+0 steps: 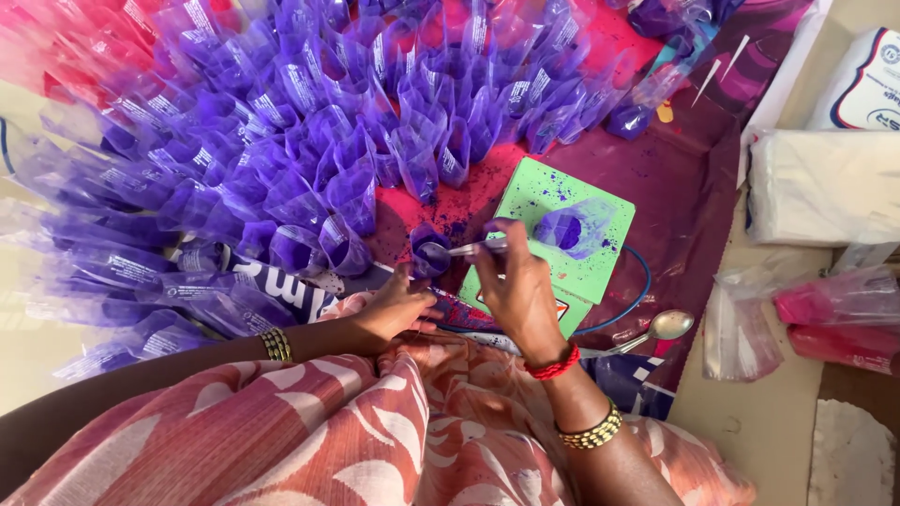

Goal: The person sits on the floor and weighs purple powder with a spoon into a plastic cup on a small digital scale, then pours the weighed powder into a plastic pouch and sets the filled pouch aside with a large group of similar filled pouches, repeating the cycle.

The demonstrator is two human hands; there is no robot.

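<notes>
Purple powder fills nearly everything in sight: a broad fan of small clear plastic pouches (309,141), each with a white printed strip and a dose of violet powder at the bottom, stands packed together across the upper left and middle of the view. Judging by that crowd, most of the filling looks done; the one being filled now is the small open pouch (429,253) at the front edge of the fan.

The left hand (398,305) pinches this pouch at its mouth, its grip closed on the plastic. The right hand (516,286) has its grip closed around the handle of a metal spoon (450,250), whose bowl sits at the pouch opening. Just right of the spoon, a heap of purple powder (570,230) lies in a clear bag on a green card (600,211) speckled with violet; what remains there suggests only a little is left to portion out.

A second spoon (661,326) lies unused near the right wrist, beside a blue cord (642,281). Further right, bags of pink powder (839,300) lie untouched, so that colour seems not yet started. Above them rest a white folded stack of plastic (820,183) and a white packet with blue print (867,80).
</notes>
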